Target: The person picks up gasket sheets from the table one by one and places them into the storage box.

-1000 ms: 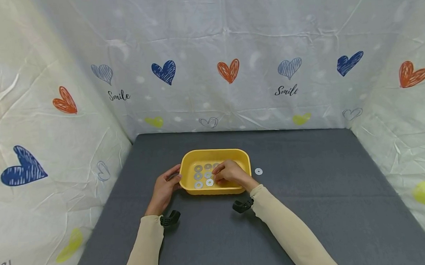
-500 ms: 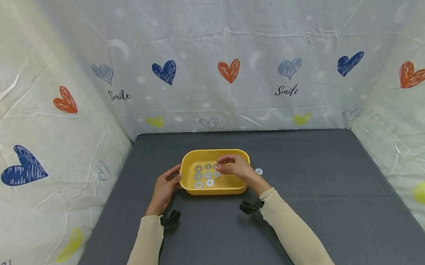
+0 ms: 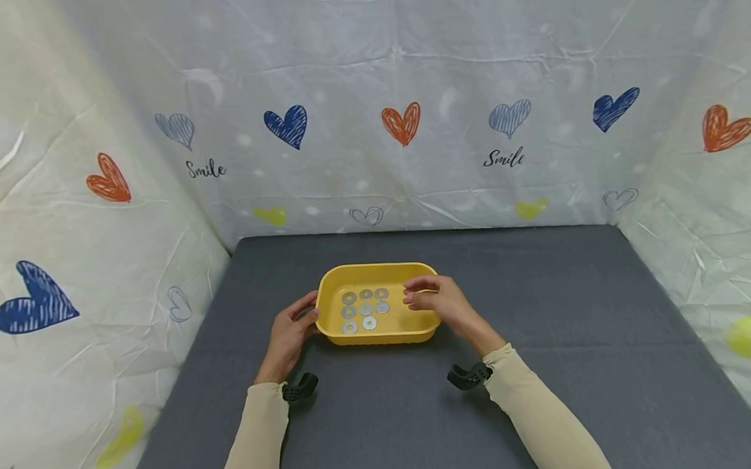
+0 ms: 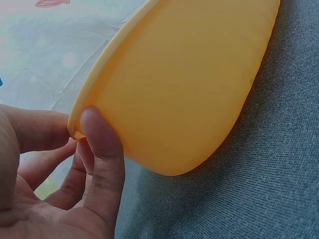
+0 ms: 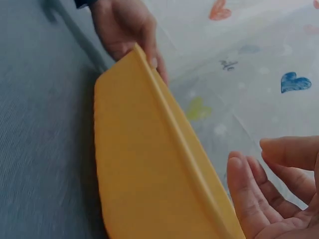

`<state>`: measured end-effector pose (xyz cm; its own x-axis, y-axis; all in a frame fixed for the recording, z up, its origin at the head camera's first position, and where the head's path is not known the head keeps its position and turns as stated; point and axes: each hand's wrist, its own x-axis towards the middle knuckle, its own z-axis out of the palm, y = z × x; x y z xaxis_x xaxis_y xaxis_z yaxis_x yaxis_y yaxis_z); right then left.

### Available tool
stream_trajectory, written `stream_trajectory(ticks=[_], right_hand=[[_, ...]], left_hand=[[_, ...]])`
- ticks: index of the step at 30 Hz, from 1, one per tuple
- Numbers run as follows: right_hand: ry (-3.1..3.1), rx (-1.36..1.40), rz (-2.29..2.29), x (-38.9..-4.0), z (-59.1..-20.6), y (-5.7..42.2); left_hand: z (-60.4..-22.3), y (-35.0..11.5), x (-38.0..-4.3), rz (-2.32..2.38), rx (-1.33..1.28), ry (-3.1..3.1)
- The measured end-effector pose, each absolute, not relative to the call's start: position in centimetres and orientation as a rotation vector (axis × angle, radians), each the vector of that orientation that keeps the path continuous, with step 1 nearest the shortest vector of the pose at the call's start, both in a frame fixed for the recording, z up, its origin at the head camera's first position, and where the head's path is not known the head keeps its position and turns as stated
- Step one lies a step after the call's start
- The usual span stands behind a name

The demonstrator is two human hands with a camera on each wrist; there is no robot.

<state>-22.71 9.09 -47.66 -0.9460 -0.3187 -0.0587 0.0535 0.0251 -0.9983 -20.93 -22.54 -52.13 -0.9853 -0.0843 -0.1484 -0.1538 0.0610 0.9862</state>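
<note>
In the head view, a yellow plastic tray (image 3: 380, 338) sits on the dark grey cloth. Flat metal washers (image 3: 366, 309), several of them, lie in rows on the left part of its floor. My left hand (image 3: 288, 340) grips the tray's left end; the left wrist view has the thumb (image 4: 102, 137) and index finger (image 4: 42, 128) pinching the rim. Over the tray's right end hovers my right hand (image 3: 444, 305), its fingers loosely bent. A gap shows between thumb and fingertips in the right wrist view, with nothing held.
Dark grey cloth (image 3: 383, 409) covers the table. A white sheet (image 3: 443, 63) printed with hearts hangs behind it and on both sides. Each wrist wears a black band (image 3: 470, 376).
My right hand has risen from the washers and moved right, leaving one more washer visible in the third column. It now hides the loose washer beside the tray. My left hand stays put.
</note>
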Motion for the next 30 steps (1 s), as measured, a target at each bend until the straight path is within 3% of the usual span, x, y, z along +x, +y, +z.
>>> stream_trajectory(ticks=[15,30], right_hand=[[2.276,-0.231,-1.928,-21.2,-48.2,16.3],[2.725,-0.265,-1.677,-21.7,-50.5,18.6]], left_hand=[[-51.8,-22.7,-20.9,2.119,-0.259,2.220],[-51.8,-22.6,-20.9,2.123,-0.231,2.211]])
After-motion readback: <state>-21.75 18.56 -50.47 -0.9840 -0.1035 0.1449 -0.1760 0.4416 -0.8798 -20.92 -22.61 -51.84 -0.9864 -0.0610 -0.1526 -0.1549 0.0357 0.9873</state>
